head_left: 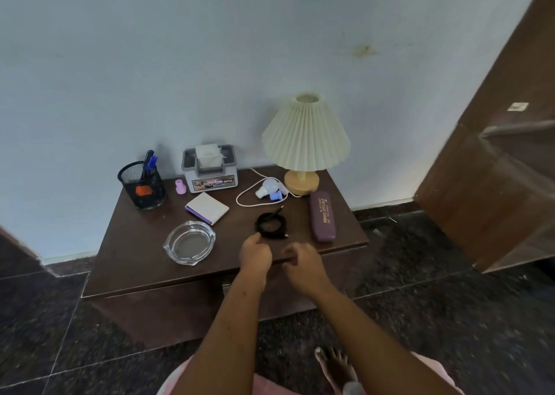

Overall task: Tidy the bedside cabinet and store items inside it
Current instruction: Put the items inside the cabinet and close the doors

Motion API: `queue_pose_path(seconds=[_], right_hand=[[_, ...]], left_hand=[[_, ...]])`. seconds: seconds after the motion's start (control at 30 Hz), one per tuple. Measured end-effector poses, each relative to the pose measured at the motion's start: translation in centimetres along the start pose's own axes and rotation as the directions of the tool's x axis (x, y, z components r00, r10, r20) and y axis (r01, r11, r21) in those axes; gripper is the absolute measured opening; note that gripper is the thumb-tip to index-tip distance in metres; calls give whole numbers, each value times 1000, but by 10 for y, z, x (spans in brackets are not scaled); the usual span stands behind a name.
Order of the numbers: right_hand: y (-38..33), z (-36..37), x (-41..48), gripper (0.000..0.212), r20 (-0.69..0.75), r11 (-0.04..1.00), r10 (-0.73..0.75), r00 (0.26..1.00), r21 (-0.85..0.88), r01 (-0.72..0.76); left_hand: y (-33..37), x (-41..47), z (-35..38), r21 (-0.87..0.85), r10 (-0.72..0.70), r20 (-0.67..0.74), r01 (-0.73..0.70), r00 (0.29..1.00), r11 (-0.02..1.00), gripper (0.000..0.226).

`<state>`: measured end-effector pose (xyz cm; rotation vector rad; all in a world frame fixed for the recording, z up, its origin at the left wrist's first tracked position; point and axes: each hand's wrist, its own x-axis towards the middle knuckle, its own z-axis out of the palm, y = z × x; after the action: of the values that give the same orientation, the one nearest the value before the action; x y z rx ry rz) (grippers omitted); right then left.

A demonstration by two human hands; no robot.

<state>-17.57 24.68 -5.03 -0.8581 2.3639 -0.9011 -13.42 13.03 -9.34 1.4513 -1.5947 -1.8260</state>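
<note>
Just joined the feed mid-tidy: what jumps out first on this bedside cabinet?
The cream pleated lamp stands tallest, at the back right corner of the cabinet. The left hand and right hand hover over the front edge, close to a coiled black cable. A clear glass ashtray sits front left.

A pale blue wall (210, 49) carried a yellowish stain (362, 50) and met a dark speckled tiled floor (420, 259) at a white skirting (384, 204); a brown wooden panel (495, 154) stood at the right, in soft light
</note>
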Motion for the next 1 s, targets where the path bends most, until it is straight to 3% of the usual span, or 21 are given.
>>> queue_pose_path(seconds=[0.27,0.37,0.47,0.63,0.8,0.93,1.0], right_hand=[[40,-21,-21,24,265,997,80,961,-21,-78],[42,-7,-7,23,300,993,108,948,14,-117],[39,15,9,31,349,984,148,925,37,-172],[26,77,16,39,297,924,267,917,190,-331],[21,115,21,58,309,866,362,879,238,-440],[32,122,31,64,282,817,389,877,334,-470],[70,151,57,68,330,825,363,871,321,-465]], left_hand=[[-9,-71,-29,133,-9,-245,43,969,990,39],[-21,-72,-55,372,-26,-215,106,976,922,29],[-24,-70,-71,506,-47,-156,121,987,854,26],[-42,-46,-66,510,-29,-82,67,996,857,38],[-60,-41,-52,278,26,39,-36,999,960,49],[-58,-38,-61,294,18,82,-41,996,955,47],[-58,-34,-62,304,37,48,-50,998,951,39]])
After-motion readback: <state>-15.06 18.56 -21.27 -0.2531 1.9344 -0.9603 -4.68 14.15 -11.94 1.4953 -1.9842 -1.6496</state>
